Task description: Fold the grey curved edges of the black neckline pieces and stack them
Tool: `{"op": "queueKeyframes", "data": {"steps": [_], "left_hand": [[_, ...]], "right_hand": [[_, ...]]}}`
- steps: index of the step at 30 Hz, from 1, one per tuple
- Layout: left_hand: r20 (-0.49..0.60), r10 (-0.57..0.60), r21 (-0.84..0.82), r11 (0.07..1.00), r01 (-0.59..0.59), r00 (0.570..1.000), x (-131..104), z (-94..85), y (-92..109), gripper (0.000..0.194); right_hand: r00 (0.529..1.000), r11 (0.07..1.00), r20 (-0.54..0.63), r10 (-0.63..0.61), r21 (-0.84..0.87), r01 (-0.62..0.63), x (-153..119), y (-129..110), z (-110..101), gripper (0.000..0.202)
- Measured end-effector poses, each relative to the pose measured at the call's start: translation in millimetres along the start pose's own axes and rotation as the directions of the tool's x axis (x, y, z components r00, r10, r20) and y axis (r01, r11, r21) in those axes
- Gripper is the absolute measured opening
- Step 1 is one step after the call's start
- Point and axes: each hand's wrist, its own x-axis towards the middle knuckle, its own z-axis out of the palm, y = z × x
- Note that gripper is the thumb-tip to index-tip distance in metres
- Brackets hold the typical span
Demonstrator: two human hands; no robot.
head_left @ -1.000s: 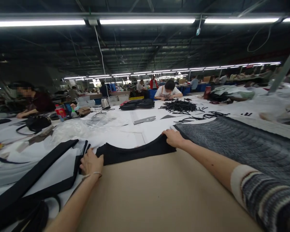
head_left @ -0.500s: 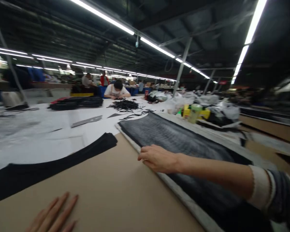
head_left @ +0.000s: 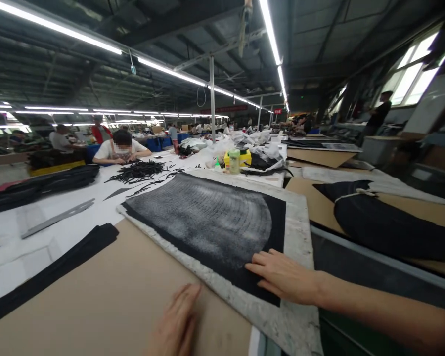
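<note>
A black fabric sheet with a whitish, powdery patch lies on a worn pale board. My right hand rests on the sheet's near right corner, fingers spread and holding nothing. Left of the board is a tan surface, with a strip of black cloth along its far edge. My left hand is over the tan surface near the board's edge; it is blurred, its fingers close together, and whether it holds anything is unclear.
Across the white table a person leans over black strips. A grey flat tool lies at left. Beyond the board are a yellow box, a green-capped bottle and plastic bags. Black cloth lies at right.
The view has swung right. My right hand has gone from the board's left edge to the sheet's near right corner. My left hand has moved right, toward the board, and its fingers have come together.
</note>
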Motion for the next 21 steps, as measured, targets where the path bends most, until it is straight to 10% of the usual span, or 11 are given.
{"op": "queueKeyframes", "data": {"steps": [5,14,21], "left_hand": [[0.096,-0.051,-0.045,0.997,0.056,0.994,62.7,41.0,56.4,0.055],[0.122,-0.168,-0.053,0.983,0.176,0.978,62.8,51.3,62.1,0.048],[0.161,-0.233,0.011,0.972,0.234,0.959,73.2,45.7,81.3,0.045]], "right_hand": [[0.993,0.987,-0.098,-0.072,-0.150,0.057,3.6,3.3,17.0,0.019],[0.965,0.960,-0.125,-0.231,-0.194,0.204,12.9,12.2,20.3,0.018],[0.952,0.986,-0.282,-0.121,0.079,0.149,-0.1,39.6,16.3,0.014]]}}
